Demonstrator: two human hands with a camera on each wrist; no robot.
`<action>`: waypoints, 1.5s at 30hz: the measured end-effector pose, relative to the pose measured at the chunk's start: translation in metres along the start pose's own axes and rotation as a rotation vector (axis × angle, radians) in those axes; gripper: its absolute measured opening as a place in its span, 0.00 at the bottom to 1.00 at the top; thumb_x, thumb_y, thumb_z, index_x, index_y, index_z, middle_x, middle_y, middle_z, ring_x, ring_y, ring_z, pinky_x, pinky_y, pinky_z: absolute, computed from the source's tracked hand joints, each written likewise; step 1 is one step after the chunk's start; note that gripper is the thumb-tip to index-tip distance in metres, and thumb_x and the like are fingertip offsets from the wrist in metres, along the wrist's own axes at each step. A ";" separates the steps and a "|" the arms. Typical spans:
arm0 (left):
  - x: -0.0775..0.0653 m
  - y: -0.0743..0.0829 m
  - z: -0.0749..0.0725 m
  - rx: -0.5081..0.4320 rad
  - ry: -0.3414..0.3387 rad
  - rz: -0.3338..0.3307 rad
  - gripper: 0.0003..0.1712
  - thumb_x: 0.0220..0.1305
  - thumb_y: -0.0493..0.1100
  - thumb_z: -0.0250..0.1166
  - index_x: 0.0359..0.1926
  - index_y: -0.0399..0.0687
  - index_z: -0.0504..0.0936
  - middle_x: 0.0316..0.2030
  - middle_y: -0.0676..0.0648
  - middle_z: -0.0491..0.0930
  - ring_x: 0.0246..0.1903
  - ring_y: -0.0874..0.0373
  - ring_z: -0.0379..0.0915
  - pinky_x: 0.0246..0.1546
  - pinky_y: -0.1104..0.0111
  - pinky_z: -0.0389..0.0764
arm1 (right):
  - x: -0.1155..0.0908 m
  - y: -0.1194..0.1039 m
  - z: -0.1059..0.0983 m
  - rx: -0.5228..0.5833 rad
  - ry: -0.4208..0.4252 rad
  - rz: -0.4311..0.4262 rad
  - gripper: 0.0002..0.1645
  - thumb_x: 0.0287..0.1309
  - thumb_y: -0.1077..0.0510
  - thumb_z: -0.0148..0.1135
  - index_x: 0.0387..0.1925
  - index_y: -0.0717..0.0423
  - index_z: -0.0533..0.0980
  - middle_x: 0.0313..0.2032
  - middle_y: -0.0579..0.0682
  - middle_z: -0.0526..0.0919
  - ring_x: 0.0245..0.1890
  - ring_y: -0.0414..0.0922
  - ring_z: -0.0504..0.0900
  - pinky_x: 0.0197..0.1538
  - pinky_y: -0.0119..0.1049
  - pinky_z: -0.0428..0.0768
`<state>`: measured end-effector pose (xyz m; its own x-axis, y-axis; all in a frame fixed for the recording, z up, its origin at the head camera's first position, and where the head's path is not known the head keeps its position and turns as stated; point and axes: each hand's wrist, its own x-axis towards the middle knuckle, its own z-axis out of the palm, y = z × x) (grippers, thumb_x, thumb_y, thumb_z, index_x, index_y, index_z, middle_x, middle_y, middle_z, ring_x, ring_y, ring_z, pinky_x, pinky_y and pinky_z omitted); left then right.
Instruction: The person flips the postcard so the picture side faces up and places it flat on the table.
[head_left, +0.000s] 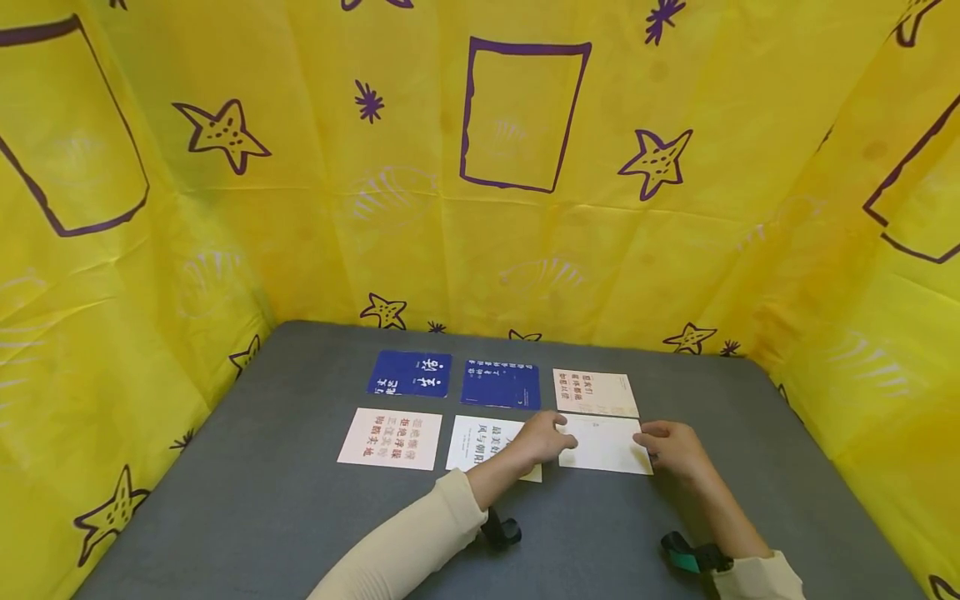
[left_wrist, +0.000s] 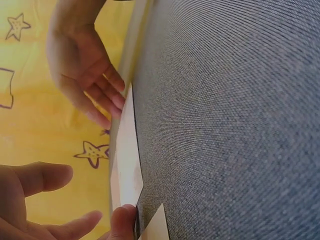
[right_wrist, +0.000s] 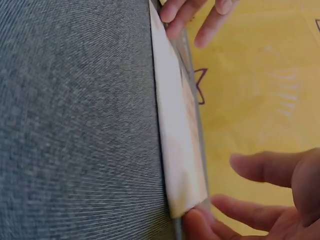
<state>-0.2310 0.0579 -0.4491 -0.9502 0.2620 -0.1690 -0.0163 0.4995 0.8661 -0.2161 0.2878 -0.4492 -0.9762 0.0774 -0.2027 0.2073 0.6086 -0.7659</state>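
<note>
A mostly blank white card (head_left: 606, 444) lies flat at the right of the near row. At its left edge is my left hand (head_left: 542, 437), fingertips touching the card and thumb apart from them. Opposite, my right hand (head_left: 670, 448) touches the right edge with its fingertips, the thumb also held away in the right wrist view. Under my left forearm lies a white card with dark print (head_left: 480, 442), partly covered. Just beyond the blank card is a pale pink card (head_left: 596, 393) with brown characters.
Two blue cards, the left one (head_left: 409, 373) and the right one (head_left: 500, 384), lie in the far row. A pink card with red print (head_left: 391, 439) is at the near left. The grey table (head_left: 247, 500) is enclosed by yellow patterned cloth (head_left: 420, 242).
</note>
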 end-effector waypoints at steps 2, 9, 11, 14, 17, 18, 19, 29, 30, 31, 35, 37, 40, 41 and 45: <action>0.001 0.000 -0.001 -0.006 0.000 -0.006 0.27 0.52 0.38 0.67 0.54 0.33 0.78 0.53 0.34 0.79 0.51 0.44 0.75 0.53 0.56 0.76 | 0.002 0.003 -0.001 0.042 0.005 0.005 0.26 0.62 0.62 0.59 0.54 0.80 0.71 0.52 0.75 0.77 0.36 0.49 0.83 0.38 0.40 0.84; 0.002 -0.002 0.000 -0.015 -0.007 0.004 0.27 0.51 0.38 0.68 0.54 0.33 0.78 0.51 0.34 0.79 0.50 0.44 0.76 0.52 0.55 0.76 | 0.012 0.012 -0.002 0.082 0.041 0.035 0.22 0.51 0.70 0.62 0.47 0.83 0.74 0.38 0.67 0.83 0.28 0.42 0.80 0.32 0.35 0.81; 0.002 -0.003 0.000 -0.012 -0.009 0.007 0.27 0.51 0.38 0.68 0.54 0.32 0.78 0.50 0.34 0.80 0.49 0.44 0.76 0.52 0.55 0.76 | 0.014 0.016 -0.003 0.083 0.045 0.041 0.20 0.51 0.70 0.63 0.45 0.82 0.75 0.34 0.63 0.84 0.27 0.42 0.80 0.31 0.34 0.81; 0.001 -0.004 0.001 -0.009 -0.012 0.012 0.28 0.51 0.38 0.68 0.54 0.32 0.78 0.49 0.34 0.80 0.48 0.45 0.76 0.52 0.56 0.76 | 0.015 0.021 -0.003 0.113 0.041 0.030 0.17 0.50 0.69 0.64 0.41 0.80 0.77 0.29 0.57 0.84 0.25 0.42 0.79 0.30 0.35 0.81; 0.001 -0.006 0.001 0.000 -0.020 0.024 0.28 0.51 0.38 0.68 0.54 0.32 0.78 0.48 0.35 0.81 0.48 0.46 0.76 0.53 0.56 0.76 | 0.015 0.026 -0.003 0.155 0.034 0.001 0.15 0.50 0.68 0.64 0.38 0.78 0.78 0.26 0.53 0.83 0.23 0.42 0.79 0.28 0.35 0.80; 0.002 -0.007 0.000 0.005 -0.023 0.028 0.28 0.51 0.39 0.68 0.54 0.32 0.78 0.47 0.35 0.81 0.47 0.47 0.76 0.51 0.57 0.76 | 0.015 0.027 -0.004 0.164 0.028 -0.008 0.15 0.50 0.68 0.64 0.37 0.78 0.78 0.25 0.52 0.83 0.23 0.42 0.79 0.28 0.34 0.80; 0.002 -0.008 -0.001 0.007 -0.026 0.030 0.28 0.51 0.38 0.68 0.54 0.31 0.77 0.45 0.36 0.81 0.45 0.48 0.76 0.50 0.58 0.77 | 0.014 0.027 -0.004 0.172 0.032 -0.002 0.15 0.50 0.67 0.64 0.38 0.78 0.78 0.25 0.52 0.83 0.23 0.42 0.79 0.28 0.34 0.80; 0.006 -0.012 -0.006 0.033 -0.028 0.048 0.23 0.54 0.37 0.67 0.50 0.27 0.80 0.42 0.39 0.82 0.38 0.55 0.73 0.42 0.66 0.77 | 0.014 0.023 -0.005 0.192 0.043 0.079 0.18 0.56 0.68 0.62 0.45 0.81 0.74 0.25 0.48 0.82 0.23 0.42 0.80 0.29 0.32 0.82; 0.005 -0.011 -0.006 0.037 -0.029 0.050 0.23 0.54 0.37 0.67 0.50 0.28 0.81 0.45 0.38 0.82 0.39 0.54 0.74 0.44 0.65 0.78 | 0.015 0.024 -0.005 0.196 0.043 0.080 0.18 0.57 0.68 0.62 0.45 0.81 0.74 0.25 0.49 0.82 0.23 0.42 0.80 0.29 0.32 0.83; 0.005 -0.011 -0.006 0.042 -0.029 0.053 0.23 0.54 0.37 0.67 0.51 0.28 0.81 0.48 0.37 0.82 0.41 0.53 0.75 0.46 0.63 0.78 | 0.015 0.024 -0.006 0.197 0.046 0.081 0.18 0.57 0.68 0.62 0.45 0.81 0.74 0.26 0.49 0.82 0.22 0.42 0.80 0.29 0.32 0.83; 0.005 -0.010 -0.006 0.052 -0.023 0.061 0.22 0.55 0.37 0.67 0.50 0.28 0.82 0.51 0.36 0.82 0.40 0.53 0.75 0.46 0.63 0.78 | 0.015 0.022 -0.008 0.198 0.051 0.079 0.19 0.56 0.68 0.63 0.46 0.80 0.74 0.26 0.49 0.82 0.22 0.42 0.80 0.28 0.32 0.83; 0.005 -0.011 -0.006 0.049 -0.022 0.066 0.20 0.55 0.37 0.67 0.47 0.29 0.83 0.48 0.37 0.82 0.36 0.56 0.73 0.41 0.66 0.77 | 0.014 0.021 -0.008 0.195 0.052 0.083 0.19 0.56 0.67 0.64 0.45 0.80 0.75 0.26 0.49 0.82 0.22 0.42 0.79 0.28 0.32 0.83; 0.005 -0.012 -0.006 0.044 -0.025 0.073 0.16 0.54 0.36 0.66 0.43 0.30 0.85 0.44 0.39 0.83 0.31 0.58 0.70 0.34 0.70 0.74 | 0.014 0.022 -0.008 0.188 0.054 0.087 0.18 0.55 0.67 0.64 0.44 0.79 0.76 0.24 0.47 0.82 0.22 0.41 0.79 0.28 0.32 0.82; 0.005 -0.013 -0.007 0.044 -0.023 0.074 0.15 0.54 0.36 0.66 0.43 0.31 0.85 0.44 0.39 0.83 0.31 0.58 0.70 0.33 0.71 0.73 | 0.013 0.022 -0.008 0.184 0.054 0.088 0.17 0.56 0.67 0.64 0.44 0.79 0.77 0.24 0.47 0.82 0.22 0.41 0.79 0.28 0.32 0.82; 0.003 -0.014 -0.007 0.045 -0.012 0.088 0.16 0.53 0.32 0.63 0.44 0.30 0.85 0.42 0.38 0.84 0.35 0.56 0.74 0.35 0.70 0.76 | 0.011 0.023 -0.009 0.146 0.060 0.069 0.16 0.57 0.66 0.63 0.42 0.78 0.78 0.26 0.49 0.84 0.23 0.41 0.78 0.28 0.31 0.81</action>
<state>-0.2362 0.0464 -0.4583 -0.9436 0.3159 -0.0989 0.0813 0.5108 0.8559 -0.2228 0.3097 -0.4635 -0.9606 0.1641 -0.2243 0.2764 0.4796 -0.8328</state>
